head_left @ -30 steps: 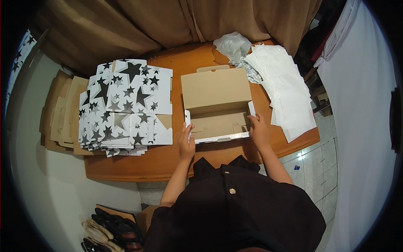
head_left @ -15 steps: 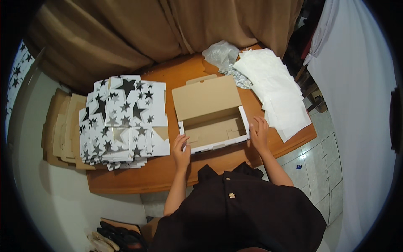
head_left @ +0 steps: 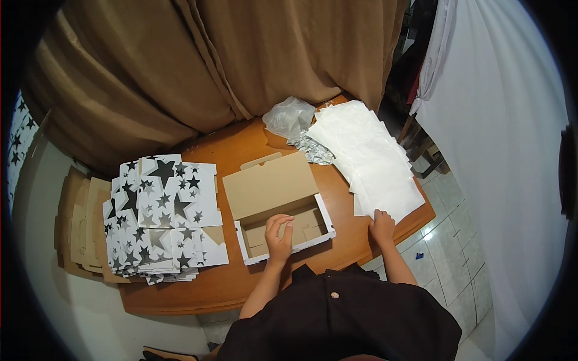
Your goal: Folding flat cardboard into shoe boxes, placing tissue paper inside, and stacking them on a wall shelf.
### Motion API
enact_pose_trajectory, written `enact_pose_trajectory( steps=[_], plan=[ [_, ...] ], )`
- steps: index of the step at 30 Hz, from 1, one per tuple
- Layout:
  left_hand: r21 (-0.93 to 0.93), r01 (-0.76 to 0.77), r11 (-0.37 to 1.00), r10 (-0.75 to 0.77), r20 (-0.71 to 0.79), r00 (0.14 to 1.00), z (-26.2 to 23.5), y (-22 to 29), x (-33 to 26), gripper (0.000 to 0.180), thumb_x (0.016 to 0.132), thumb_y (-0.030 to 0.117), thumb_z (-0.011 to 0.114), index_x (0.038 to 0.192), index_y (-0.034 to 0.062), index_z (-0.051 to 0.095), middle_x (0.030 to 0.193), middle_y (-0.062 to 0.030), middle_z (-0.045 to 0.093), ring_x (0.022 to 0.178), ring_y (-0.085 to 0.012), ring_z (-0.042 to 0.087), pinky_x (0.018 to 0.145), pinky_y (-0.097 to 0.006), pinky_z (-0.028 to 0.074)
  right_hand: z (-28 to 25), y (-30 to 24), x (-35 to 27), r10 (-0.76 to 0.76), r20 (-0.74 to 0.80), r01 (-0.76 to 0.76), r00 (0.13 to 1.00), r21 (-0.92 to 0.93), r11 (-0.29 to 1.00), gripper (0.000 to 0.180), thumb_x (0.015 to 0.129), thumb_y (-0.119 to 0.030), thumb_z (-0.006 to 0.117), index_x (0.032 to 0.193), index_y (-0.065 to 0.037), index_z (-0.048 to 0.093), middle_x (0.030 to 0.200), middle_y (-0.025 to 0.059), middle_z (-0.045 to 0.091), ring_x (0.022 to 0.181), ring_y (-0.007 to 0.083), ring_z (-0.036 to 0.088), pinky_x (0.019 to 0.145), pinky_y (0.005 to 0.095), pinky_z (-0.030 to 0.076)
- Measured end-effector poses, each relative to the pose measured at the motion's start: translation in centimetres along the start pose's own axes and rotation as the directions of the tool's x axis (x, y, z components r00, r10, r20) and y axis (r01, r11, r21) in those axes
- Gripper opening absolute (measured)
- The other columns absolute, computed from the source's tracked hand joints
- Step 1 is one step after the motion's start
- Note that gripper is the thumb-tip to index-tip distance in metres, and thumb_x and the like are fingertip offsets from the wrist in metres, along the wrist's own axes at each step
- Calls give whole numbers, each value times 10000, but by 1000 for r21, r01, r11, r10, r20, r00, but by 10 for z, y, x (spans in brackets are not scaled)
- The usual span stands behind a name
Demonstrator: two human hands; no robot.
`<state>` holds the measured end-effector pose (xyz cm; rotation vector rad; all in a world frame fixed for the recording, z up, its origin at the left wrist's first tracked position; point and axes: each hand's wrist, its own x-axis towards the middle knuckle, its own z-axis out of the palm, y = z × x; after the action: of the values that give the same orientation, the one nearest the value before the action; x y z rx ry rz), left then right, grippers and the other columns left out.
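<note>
An open cardboard box (head_left: 274, 239), brown inside and white outside, stands on the table with its lid raised toward the far side. Over its near wall hovers my left hand (head_left: 279, 240), fingers curved and thumb apart, holding nothing. My right hand (head_left: 382, 227) is at the near edge of a spread stack of white paper sheets (head_left: 367, 150). Its fingers are drawn together at the edge of the paper and appear to pinch a sheet there; the fingertips are partly hidden.
Flattened white boxes with black stars (head_left: 162, 216) are piled at the left of the wooden table (head_left: 180, 304). Brown cardboard pieces (head_left: 81, 225) lean beside them. A clear plastic bag (head_left: 290, 118) and crumpled silvery wrap (head_left: 314, 150) lie at the back. Brown curtain (head_left: 289, 54) hangs behind.
Both hands have left the sides of the box. My left hand has come over its near wall, and my right hand has moved to the paper stack. The view has shifted too.
</note>
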<state>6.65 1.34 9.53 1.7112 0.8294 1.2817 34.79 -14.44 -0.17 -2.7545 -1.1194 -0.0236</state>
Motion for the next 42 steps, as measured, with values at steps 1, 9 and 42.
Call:
enact_pose_trajectory(
  steps=[1, 9, 42],
  plan=[
    [-6, -2, 1000, 2, 5, 1000, 9, 4, 3, 92, 793, 35, 582, 851, 17, 651, 925, -119, 606, 932, -250, 567, 859, -337, 427, 4, 3, 0, -30, -106, 33, 994, 30, 999, 99, 761, -139, 583, 826, -65, 573, 808, 109, 605, 763, 305, 596, 792, 501, 413],
    [-108, 17, 994, 17, 307, 952, 70, 24, 13, 101, 808, 55, 585, 874, 30, 656, 888, -112, 606, 888, -244, 580, 814, -323, 445, -1, 3, -15, -130, -196, 170, 972, 201, 965, 180, 759, -117, 571, 920, -53, 620, 950, 152, 604, 873, 315, 569, 786, 481, 420],
    [-140, 401, 905, -195, 702, 685, 157, -13, 67, 157, 819, 124, 632, 921, 5, 626, 736, -9, 609, 660, -72, 531, 578, -234, 422, -86, -5, -28, 36, -95, 64, 995, 864, 500, 499, 828, -248, 634, 1239, -6, 484, 1181, 171, 558, 1109, 275, 521, 943, 355, 399]
  ],
)
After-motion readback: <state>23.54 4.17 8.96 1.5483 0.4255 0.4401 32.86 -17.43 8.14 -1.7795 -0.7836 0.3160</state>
